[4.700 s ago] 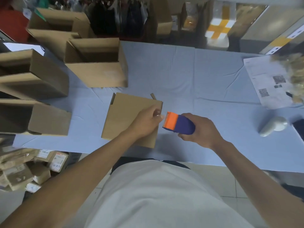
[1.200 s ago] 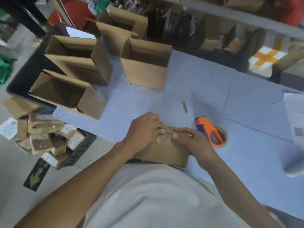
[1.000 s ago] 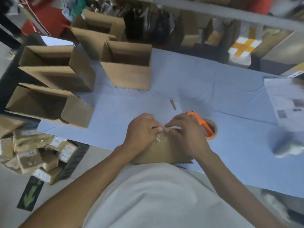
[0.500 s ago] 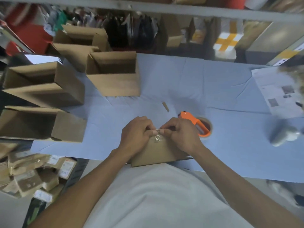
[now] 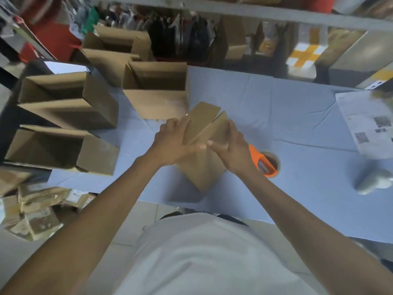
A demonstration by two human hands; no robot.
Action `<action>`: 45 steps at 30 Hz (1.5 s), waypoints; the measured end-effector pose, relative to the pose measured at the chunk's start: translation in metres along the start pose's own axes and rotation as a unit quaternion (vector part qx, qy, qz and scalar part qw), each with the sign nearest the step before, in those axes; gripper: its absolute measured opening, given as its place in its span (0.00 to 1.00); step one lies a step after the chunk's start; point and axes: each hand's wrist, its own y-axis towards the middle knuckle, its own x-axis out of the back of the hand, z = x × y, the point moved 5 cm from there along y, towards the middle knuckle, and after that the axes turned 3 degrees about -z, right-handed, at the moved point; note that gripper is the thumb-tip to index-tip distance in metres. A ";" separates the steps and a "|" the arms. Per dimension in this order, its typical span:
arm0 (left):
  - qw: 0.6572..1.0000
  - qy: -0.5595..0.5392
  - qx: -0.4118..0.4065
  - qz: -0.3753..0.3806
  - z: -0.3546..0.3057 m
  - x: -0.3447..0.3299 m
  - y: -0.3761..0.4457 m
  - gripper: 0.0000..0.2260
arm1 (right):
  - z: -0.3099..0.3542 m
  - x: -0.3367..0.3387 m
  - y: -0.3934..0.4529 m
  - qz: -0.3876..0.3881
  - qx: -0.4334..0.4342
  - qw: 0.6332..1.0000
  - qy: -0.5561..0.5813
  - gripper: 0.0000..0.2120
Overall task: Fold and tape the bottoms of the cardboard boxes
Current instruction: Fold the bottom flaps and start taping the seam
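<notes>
Between both hands, left [image 5: 170,143] and right [image 5: 231,145], the small brown cardboard box [image 5: 204,150] now stands raised off the pale blue surface [image 5: 297,116], no longer flat; each grip pinches a flap, thumbs nearly touching, so it's opened up and taping comes next

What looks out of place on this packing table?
Nothing much. The open cardboard boxes at the left sit at mixed angles, and the tape dispenser lies beside the box that both hands hold.
</notes>
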 end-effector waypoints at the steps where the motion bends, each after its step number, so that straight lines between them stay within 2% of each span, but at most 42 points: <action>1: 0.999 0.047 -0.003 0.027 0.000 -0.002 -0.001 0.44 | 0.002 -0.003 0.005 -0.003 0.000 1.000 -0.014 0.45; 3: 0.997 0.051 -0.020 0.050 0.000 -0.001 -0.001 0.39 | 0.006 -0.010 0.011 0.000 0.011 0.999 -0.050 0.45; 7: 0.990 0.059 -0.125 -0.029 -0.003 0.003 0.003 0.29 | 0.005 -0.022 0.002 -0.020 0.046 0.996 -0.080 0.46; 9: 0.992 0.035 -0.113 -0.041 0.002 0.003 0.005 0.24 | -0.010 -0.034 -0.009 0.008 0.006 0.999 -0.047 0.46; 11: 0.996 0.025 -0.076 -0.041 0.017 -0.003 0.010 0.22 | -0.028 -0.050 -0.020 0.073 -0.088 0.993 0.007 0.51; 13: 0.997 0.054 -0.037 -0.032 0.033 -0.011 0.009 0.23 | -0.035 -0.064 -0.027 0.117 -0.128 0.984 0.032 0.51; 15: 0.999 0.041 -0.007 -0.020 0.049 -0.026 -0.001 0.28 | -0.027 -0.067 -0.027 0.112 -0.094 0.988 0.040 0.51; 19: 0.996 -0.012 0.089 -0.013 0.062 -0.057 -0.043 0.38 | -0.037 -0.048 -0.028 -0.015 -0.081 0.994 0.075 0.51; 21: 0.992 0.057 0.109 -0.004 0.056 -0.062 -0.053 0.37 | -0.054 -0.045 -0.033 -0.024 -0.120 0.989 0.085 0.42; 22: 0.987 0.126 0.103 -0.009 0.051 -0.057 -0.052 0.35 | -0.060 -0.046 -0.035 -0.012 -0.130 0.986 0.104 0.32; 24: 0.970 0.233 0.057 -0.035 0.043 -0.046 -0.039 0.35 | -0.059 -0.043 -0.033 0.003 -0.117 0.985 0.124 0.17; 25: 0.966 0.253 0.021 -0.040 0.039 -0.042 -0.031 0.37 | -0.056 -0.039 -0.028 0.018 -0.097 0.987 0.123 0.15; 28: 0.969 0.237 -0.070 0.029 0.031 -0.048 -0.013 0.40 | -0.038 -0.026 -0.006 0.102 -0.031 0.992 0.073 0.16; 30: 0.978 0.192 -0.061 0.063 0.028 -0.058 -0.017 0.38 | -0.029 -0.016 0.006 0.149 -0.017 0.988 0.046 0.21; 32: 0.982 0.180 -0.049 0.020 0.028 -0.062 -0.022 0.32 | -0.024 -0.006 0.012 0.140 0.017 0.990 -0.005 0.25; 35: 0.977 0.185 -0.085 -0.064 0.020 -0.062 -0.021 0.27 | -0.018 -0.004 0.004 0.144 0.076 0.984 -0.078 0.18; 37: 0.980 0.165 -0.090 -0.066 0.014 -0.063 -0.014 0.28 | -0.019 -0.010 -0.004 0.159 0.080 0.981 -0.080 0.18; 40: 0.983 0.160 -0.078 -0.042 0.010 -0.067 -0.010 0.31 | -0.030 -0.018 -0.009 0.186 0.071 0.976 -0.089 0.25; 43: 0.998 0.056 -0.027 -0.019 0.011 -0.067 -0.008 0.35 | -0.036 -0.017 -0.005 0.181 0.068 0.978 -0.081 0.29; 45: 0.999 0.016 0.011 -0.049 0.014 -0.059 -0.003 0.37 | -0.030 -0.010 0.000 0.172 0.066 0.978 -0.093 0.27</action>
